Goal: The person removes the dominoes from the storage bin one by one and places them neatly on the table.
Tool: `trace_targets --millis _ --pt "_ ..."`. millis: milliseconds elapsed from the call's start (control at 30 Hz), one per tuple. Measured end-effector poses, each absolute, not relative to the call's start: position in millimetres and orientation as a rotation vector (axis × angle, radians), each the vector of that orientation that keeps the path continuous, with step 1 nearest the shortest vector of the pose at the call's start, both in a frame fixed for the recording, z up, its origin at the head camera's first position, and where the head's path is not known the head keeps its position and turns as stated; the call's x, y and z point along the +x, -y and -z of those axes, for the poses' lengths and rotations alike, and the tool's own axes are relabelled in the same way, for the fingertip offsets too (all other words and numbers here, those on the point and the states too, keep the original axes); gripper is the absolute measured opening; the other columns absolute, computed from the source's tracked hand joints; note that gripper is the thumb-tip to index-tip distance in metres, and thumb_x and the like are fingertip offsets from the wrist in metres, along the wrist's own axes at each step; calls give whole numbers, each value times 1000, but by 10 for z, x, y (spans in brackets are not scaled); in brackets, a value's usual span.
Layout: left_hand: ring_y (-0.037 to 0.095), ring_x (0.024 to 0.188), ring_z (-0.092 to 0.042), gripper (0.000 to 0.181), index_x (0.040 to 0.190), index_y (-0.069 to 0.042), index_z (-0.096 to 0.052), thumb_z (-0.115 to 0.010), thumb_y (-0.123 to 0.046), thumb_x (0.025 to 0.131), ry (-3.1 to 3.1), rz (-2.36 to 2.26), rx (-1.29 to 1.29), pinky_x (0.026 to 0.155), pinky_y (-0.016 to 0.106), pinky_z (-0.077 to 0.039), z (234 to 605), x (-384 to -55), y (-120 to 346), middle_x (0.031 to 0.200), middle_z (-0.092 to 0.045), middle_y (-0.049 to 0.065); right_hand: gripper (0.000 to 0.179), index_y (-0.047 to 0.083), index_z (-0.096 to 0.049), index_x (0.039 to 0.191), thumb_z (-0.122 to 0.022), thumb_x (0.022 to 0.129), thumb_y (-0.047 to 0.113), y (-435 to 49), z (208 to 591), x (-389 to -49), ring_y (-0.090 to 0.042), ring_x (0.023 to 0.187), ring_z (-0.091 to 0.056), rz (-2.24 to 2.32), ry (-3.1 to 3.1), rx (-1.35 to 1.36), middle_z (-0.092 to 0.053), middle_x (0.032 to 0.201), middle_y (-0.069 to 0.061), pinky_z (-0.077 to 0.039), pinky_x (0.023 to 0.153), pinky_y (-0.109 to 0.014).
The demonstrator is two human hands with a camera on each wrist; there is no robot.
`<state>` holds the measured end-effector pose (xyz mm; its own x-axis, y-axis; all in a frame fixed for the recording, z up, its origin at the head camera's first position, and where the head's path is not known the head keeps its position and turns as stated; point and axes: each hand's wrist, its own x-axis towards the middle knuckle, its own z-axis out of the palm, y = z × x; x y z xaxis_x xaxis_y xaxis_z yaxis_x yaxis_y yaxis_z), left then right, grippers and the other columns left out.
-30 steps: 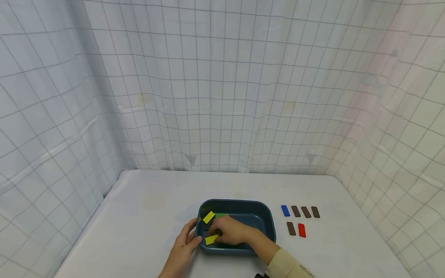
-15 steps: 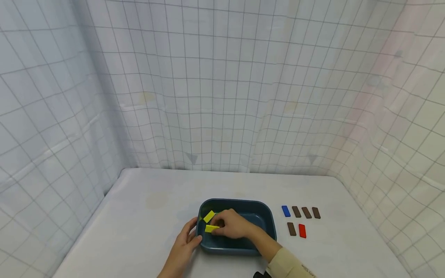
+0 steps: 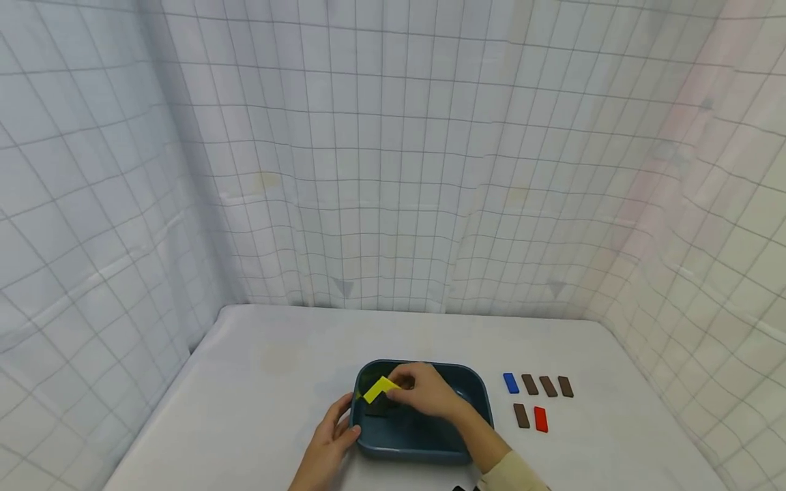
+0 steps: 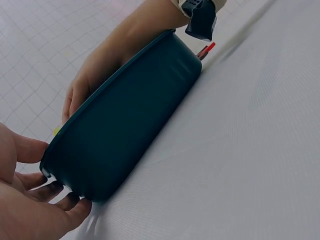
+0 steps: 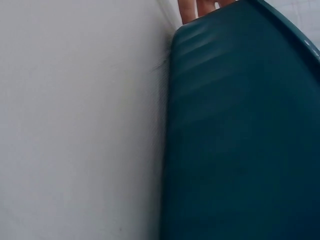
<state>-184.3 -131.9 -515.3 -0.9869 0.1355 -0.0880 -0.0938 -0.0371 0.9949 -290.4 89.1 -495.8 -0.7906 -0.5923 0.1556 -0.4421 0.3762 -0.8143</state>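
A dark teal plastic basin [image 3: 424,436] stands on the white table. My left hand [image 3: 327,447] grips its left end; in the left wrist view the fingertips [image 4: 80,209] lie along the outer wall, with a digit at the rim. My right hand [image 3: 424,392] reaches inside and pinches a yellow block [image 3: 391,384] between thumb and fingers. That block meets another yellow block [image 3: 375,391] in an L shape at the basin's far left. A dark patch, perhaps another block [image 3: 376,410], shows below them. The basin's outer wall [image 5: 235,130] fills much of the right wrist view.
Right of the basin lie a blue block [image 3: 511,383], several brown blocks [image 3: 548,387] in a row beside it, and nearer, one brown block [image 3: 521,416] with a red block [image 3: 541,419]. A white gridded curtain [image 3: 393,170] encloses the back and sides.
My right hand has carried the yellow block from the basin's near left towards its far left, up against the other yellow block. My left hand keeps its place on the basin.
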Motion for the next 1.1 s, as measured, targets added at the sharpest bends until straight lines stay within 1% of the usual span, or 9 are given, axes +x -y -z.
trace_targets --millis 67,167,267,367,567,700,833,967,1100 --pt "52 148 -24 61 159 7 -22 -50 4 105 -2063 -2148 31 112 55 -40 5150 -1841 1313 164 -15 34 12 9 -76 105 -75 96 16 -915 4938 -2886 -13 80 -67 1453 -2442 -896 -71 94 5 -59 71 -29" --pt "52 148 -24 61 159 7 -22 -49 4 105 -2056 -2166 24 112 55 -40 5148 -1845 1306 164 -15 34 14 5 -75 110 -72 98 12 -947 4900 -2874 -25 85 -70 1594 -2368 -832 -71 98 -1 -62 75 -40" --pt "52 148 -24 61 159 8 -21 -49 6 104 -2053 -2187 32 112 55 -39 5152 -1848 1306 164 -15 35 18 1 -73 115 -70 99 9 -979 4886 -2870 -40 90 -69 1714 -2290 -778 -72 101 -5 -60 79 -54" --pt "53 147 -24 61 158 10 -21 -49 7 104 -2056 -2195 43 112 55 -39 5151 -1846 1306 163 -15 36 21 0 -71 119 -69 100 9 -1029 4874 -2859 -46 92 -67 1763 -2270 -733 -71 102 -6 -58 81 -59" --pt "53 147 -23 62 158 10 -21 -50 6 104 -2072 -2167 35 112 55 -39 5154 -1847 1298 163 -15 36 36 1 -64 135 -68 101 10 -1231 4829 -2798 -40 90 -68 1714 -2346 -706 -70 104 -7 -58 80 -58" --pt "54 147 -23 61 158 9 -22 -51 6 104 -2079 -2162 25 111 55 -41 5164 -1843 1301 163 -15 36 30 1 -68 128 -70 100 11 -1417 4802 -2755 -33 91 -68 1697 -2370 -675 -71 107 -9 -60 80 -53" --pt "54 147 -23 61 159 8 -22 -50 5 105 -2089 -2158 15 111 56 -41 5163 -1848 1309 163 -15 36 24 2 -72 117 -73 98 17 -1612 4791 -2733 -33 94 -69 1675 -2406 -603 -72 105 -10 -61 80 -42" --pt "54 147 -22 61 159 9 -21 -50 6 105 -2094 -2149 20 111 56 -40 5156 -1848 1310 163 -15 37 28 0 -71 118 -73 98 20 -1812 4794 -2702 -36 95 -69 1695 -2432 -488 -72 107 -15 -61 82 -39" --pt "54 147 -22 61 159 9 -21 -49 6 104 -2077 -2153 16 111 57 -39 5148 -1852 1302 163 -14 36 31 -3 -69 120 -72 98 18 -2021 4810 -2669 -32 96 -69 1748 -2449 -378 -70 109 -16 -61 83 -35"
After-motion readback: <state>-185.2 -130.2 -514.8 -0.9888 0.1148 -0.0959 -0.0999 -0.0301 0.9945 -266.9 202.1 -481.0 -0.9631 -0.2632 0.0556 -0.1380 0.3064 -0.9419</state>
